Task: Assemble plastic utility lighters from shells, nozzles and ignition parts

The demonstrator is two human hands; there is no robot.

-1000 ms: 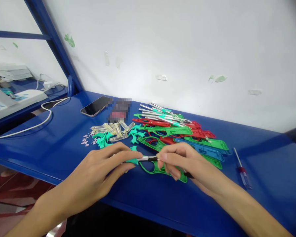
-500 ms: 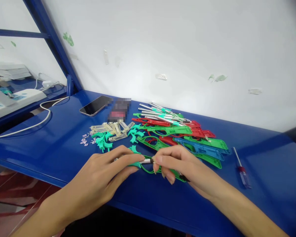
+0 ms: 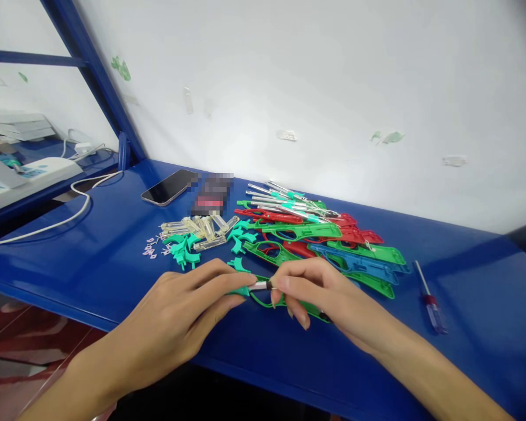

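My left hand (image 3: 197,298) is closed around a small teal trigger (image 3: 241,290) and a white-and-black cylinder (image 3: 259,286), which looks like a lighter's piezo igniter. At the cylinder's black end, the thumb and forefinger of my right hand (image 3: 318,289) are pinched together; what sits between the fingertips is too small to make out. Under both hands lies a green lighter half-shell (image 3: 313,310), partly covered by my right hand. Just behind the left fingers rests a loose teal trigger (image 3: 238,265).
Red, blue and green half-shells (image 3: 359,263) pile up behind my right hand, with metal tubes (image 3: 267,202) beyond. Clear lighter tanks (image 3: 210,234), teal triggers (image 3: 182,250) and tiny pink parts (image 3: 150,248) lie left. A phone (image 3: 169,187) is farther back; a screwdriver (image 3: 430,301) lies right.
Almost nothing differs. Both hands keep their hold, and the trigger and cylinder have tilted or shifted very slightly.
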